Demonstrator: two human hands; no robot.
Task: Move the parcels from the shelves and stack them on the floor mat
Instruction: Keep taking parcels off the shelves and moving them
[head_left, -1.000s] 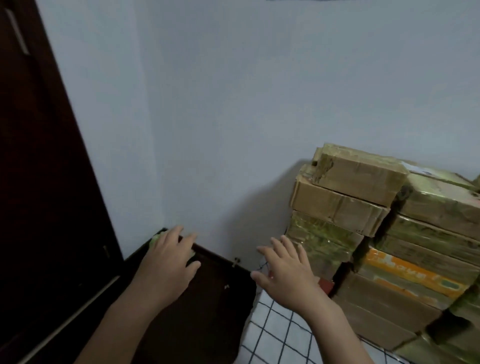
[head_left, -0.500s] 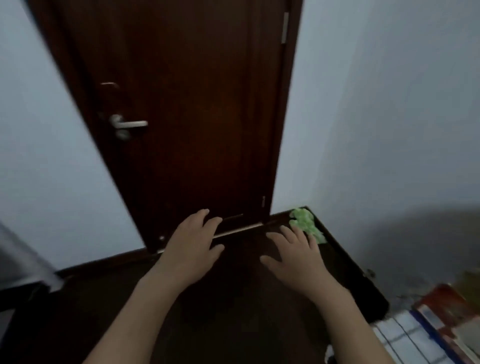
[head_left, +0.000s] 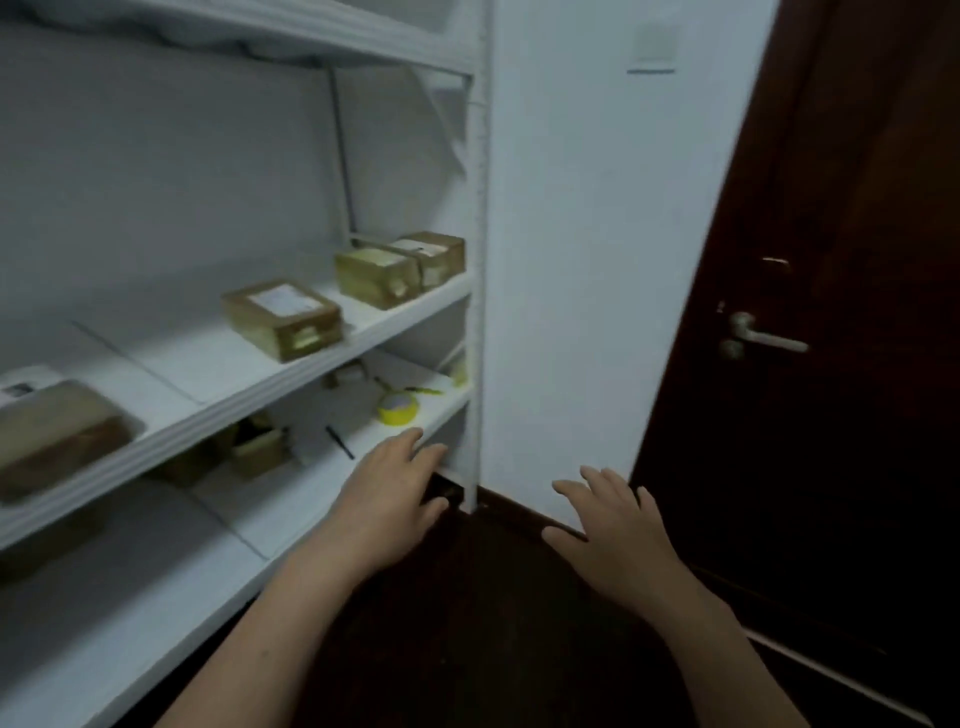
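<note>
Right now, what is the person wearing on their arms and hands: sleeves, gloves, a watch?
Nothing visible. The left hand and right hand are bare: no gloves, rings or watch. Both forearms are uncovered to the frame's edge; no sleeve shows.

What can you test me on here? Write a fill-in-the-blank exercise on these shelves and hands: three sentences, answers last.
1. The round roll of tape on the lower white shelf board is ____ in colour.
2. The open left hand and right hand both hold ____.
3. The silver lever handle belongs to the dark brown wooden ____.
Missing words: yellow; nothing; door.
</note>
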